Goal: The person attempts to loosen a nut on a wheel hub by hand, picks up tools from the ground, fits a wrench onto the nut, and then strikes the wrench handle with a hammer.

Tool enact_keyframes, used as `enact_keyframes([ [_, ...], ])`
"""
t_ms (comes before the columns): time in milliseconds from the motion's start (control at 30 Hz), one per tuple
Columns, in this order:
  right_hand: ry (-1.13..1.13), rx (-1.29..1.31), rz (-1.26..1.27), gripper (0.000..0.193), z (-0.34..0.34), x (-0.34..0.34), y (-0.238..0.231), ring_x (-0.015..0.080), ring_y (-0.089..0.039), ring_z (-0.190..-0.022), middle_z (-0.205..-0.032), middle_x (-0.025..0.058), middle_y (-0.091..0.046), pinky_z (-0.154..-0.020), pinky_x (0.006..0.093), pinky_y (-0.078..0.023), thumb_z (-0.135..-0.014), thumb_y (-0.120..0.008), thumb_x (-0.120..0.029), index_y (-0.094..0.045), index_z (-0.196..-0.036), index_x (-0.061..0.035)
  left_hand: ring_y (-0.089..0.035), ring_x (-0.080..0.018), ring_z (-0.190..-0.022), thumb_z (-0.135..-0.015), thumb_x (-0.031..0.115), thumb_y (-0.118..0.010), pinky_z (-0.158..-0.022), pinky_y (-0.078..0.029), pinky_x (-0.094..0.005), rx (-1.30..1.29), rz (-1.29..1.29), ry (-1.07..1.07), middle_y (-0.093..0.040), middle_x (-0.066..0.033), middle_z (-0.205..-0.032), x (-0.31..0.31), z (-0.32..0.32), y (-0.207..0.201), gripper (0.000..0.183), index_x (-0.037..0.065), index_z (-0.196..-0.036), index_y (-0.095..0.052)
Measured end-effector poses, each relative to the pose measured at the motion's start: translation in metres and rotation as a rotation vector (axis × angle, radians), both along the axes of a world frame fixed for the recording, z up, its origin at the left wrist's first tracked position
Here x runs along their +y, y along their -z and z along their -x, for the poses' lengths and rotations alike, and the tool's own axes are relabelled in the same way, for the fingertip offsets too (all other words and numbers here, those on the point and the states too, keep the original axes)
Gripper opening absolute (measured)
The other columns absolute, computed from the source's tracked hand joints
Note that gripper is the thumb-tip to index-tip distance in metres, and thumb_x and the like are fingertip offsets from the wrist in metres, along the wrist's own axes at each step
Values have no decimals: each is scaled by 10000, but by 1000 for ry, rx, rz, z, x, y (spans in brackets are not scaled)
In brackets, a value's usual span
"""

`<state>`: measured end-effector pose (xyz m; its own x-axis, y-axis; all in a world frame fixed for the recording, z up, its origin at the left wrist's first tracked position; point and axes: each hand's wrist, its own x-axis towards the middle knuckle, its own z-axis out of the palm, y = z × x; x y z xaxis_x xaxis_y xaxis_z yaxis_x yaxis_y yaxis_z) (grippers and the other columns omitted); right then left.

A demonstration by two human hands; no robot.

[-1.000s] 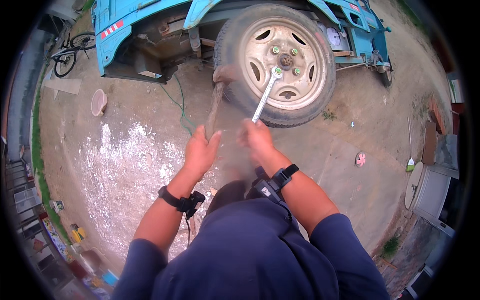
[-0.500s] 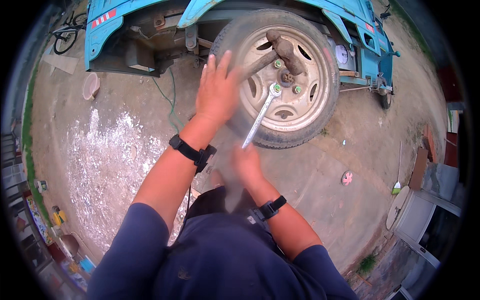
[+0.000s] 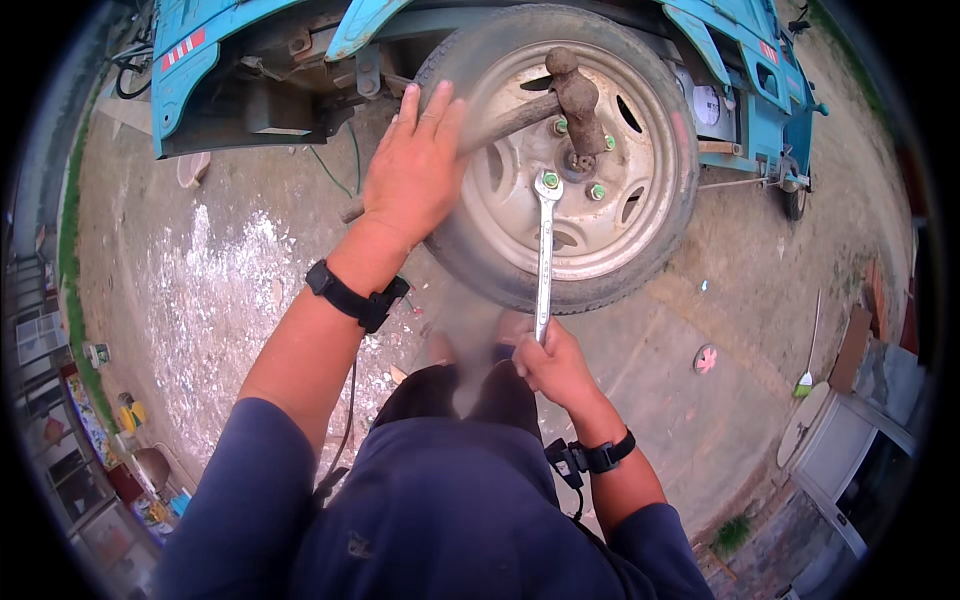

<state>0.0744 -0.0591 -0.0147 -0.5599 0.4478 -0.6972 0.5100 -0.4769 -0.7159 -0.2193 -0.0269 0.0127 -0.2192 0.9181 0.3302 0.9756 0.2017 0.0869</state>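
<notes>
My left hand [image 3: 415, 165] holds a ball-headed hammer by its wooden handle, which passes beneath the palm; the fingertips stretch upward beside the tyre [image 3: 440, 255]. The rusty hammer head [image 3: 577, 95] lies in front of the wheel rim [image 3: 510, 225], close to the hub. My right hand [image 3: 553, 362] is closed round the lower end of a silver combination wrench [image 3: 545, 265]. The wrench's upper end sits on a green-tipped wheel nut [image 3: 550, 180], its shaft hanging almost straight down. More green-tipped nuts [image 3: 597, 191] surround the hub. How my left thumb grips is hidden.
The wheel is beside a blue vehicle body [image 3: 350, 30]. White flakes [image 3: 220, 300] litter the ground at left, near a pinkish basin [image 3: 193, 168] and a green cord [image 3: 330, 172]. A broom [image 3: 805, 380] is at right, and a round pink-patterned object [image 3: 706, 358] lies nearer.
The wrench has swung from a slant to nearly vertical, with my right hand moving right and down. The hammer head has turned more upright, and its handle end now shows beside my left wrist.
</notes>
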Motion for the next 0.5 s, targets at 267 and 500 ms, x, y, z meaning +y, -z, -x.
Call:
enact_keyframes([
  [267,-315,-133,-711,155,-90,164,-16,105,-539,-687,-735,-7,-595,-625,298,-449,-928,-628,-119,-672,-1039,-20,-420,-382,-1415,-854,183,-749,-1076,-464,-443,25,-31,74,-483,-100,-1519,14,10,-6,578,63,-1377,-534],
  [500,-160,-2,-413,194,-89,139,-17,66,-493,-702,-765,-31,-566,-622,252,-430,-938,-694,-133,-683,-1071,9,-437,-360,-1409,-851,183,-751,-1060,-480,-428,56,-19,69,-504,-85,-1504,17,13,-8,568,79,-1371,-547],
])
